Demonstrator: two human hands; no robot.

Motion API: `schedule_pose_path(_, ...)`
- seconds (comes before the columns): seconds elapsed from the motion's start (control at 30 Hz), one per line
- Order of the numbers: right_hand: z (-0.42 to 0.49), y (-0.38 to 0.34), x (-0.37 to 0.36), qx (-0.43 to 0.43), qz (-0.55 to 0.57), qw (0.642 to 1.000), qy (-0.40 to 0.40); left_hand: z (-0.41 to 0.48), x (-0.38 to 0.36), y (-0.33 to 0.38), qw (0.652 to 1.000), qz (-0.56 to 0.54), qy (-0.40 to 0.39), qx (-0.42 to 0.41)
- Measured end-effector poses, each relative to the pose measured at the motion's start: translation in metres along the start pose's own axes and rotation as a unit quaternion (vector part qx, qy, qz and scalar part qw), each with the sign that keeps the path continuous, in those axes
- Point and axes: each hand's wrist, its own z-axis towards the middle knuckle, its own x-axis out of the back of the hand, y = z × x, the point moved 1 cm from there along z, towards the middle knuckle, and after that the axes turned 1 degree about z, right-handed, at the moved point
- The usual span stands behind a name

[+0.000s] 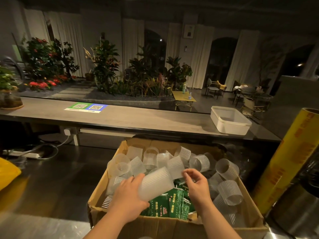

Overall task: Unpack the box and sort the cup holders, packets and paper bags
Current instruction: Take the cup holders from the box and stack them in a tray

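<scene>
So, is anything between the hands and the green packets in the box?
Partly. The cup holder in the left hand covers the upper left of the green packets, and loose cup holders crowd around them; their middle lies bare beside the right hand.

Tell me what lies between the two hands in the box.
Head view: a ribbed translucent cup holder, gripped by the left hand, fills the gap toward the right hand; green packets lie beneath it.

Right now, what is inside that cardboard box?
Many clear ribbed cup holders lie loose in the cardboard box, over green packets. The left hand grips one cup holder. Whatever lies deeper is covered.
</scene>
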Motion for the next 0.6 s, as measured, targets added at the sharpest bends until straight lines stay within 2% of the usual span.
schedule_pose_path(0.1, -0.002, 0.002, -0.001, -0.014, -0.011, 0.998, -0.055, 0.000, 0.001, 0.000, 1.000, 0.015, 0.005, -0.001)
schedule_pose_path(0.27, -0.005, 0.007, 0.000, -0.026, -0.039, 0.994, -0.102, -0.001, -0.001, -0.001, 1.000, 0.009, -0.002, -0.006)
schedule_pose_path(0.37, -0.007, 0.015, -0.002, -0.041, -0.092, 0.978, -0.182, -0.003, -0.001, -0.002, 1.000, 0.011, -0.011, -0.007)
schedule_pose_path(0.43, -0.009, 0.016, -0.003, -0.052, -0.074, 0.971, -0.219, -0.003, -0.002, -0.003, 1.000, 0.007, -0.011, -0.002)
schedule_pose_path(0.47, -0.009, 0.015, -0.004, -0.068, -0.035, 0.974, -0.214, -0.003, -0.003, -0.004, 1.000, 0.003, -0.012, 0.000)
schedule_pose_path(0.53, -0.005, 0.010, -0.002, -0.088, 0.010, 0.987, -0.138, -0.004, -0.003, -0.004, 1.000, -0.005, -0.009, 0.001)
schedule_pose_path(0.6, 0.009, 0.010, 0.007, -0.081, -0.057, 0.995, -0.018, -0.004, -0.004, -0.004, 1.000, -0.007, -0.003, -0.003)
